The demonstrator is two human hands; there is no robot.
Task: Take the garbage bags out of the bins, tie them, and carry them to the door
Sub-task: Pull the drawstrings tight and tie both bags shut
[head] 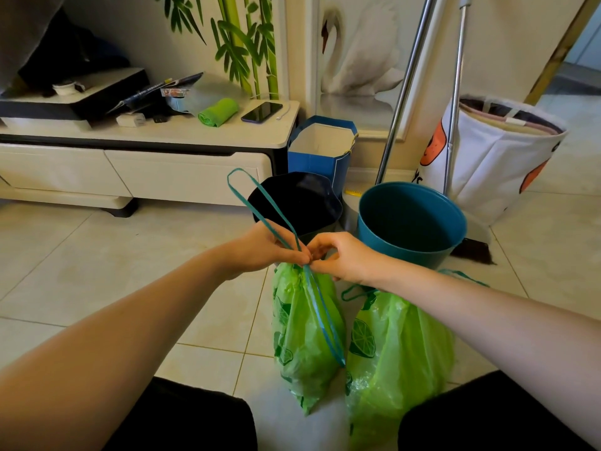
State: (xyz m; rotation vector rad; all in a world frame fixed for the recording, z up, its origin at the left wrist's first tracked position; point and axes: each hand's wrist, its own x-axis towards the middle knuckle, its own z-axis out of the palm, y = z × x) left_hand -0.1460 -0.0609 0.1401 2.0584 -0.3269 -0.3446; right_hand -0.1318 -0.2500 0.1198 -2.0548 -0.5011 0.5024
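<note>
Two green garbage bags printed with lime slices stand on the tiled floor between my knees. My left hand [266, 247] and my right hand [341, 255] pinch the teal drawstring [260, 206] at the gathered neck of the left bag [305, 333]. One drawstring loop sticks up past my left hand, another hangs down the bag's front. The right bag [396, 362] sits beside it, its neck drawn in, with teal loops lying loose under my right wrist. Behind my hands stand a black bin [299, 200] and a teal bin [413, 219], neither with a bag in it.
A low white cabinet [136, 170] on the left carries a phone [261, 112], a green roll [218, 112] and clutter. A blue paper bag [322, 148] stands by the wall. Mop and broom handles [406, 89] lean beside a white fabric basket [494, 154]. A doorway opens at the upper right.
</note>
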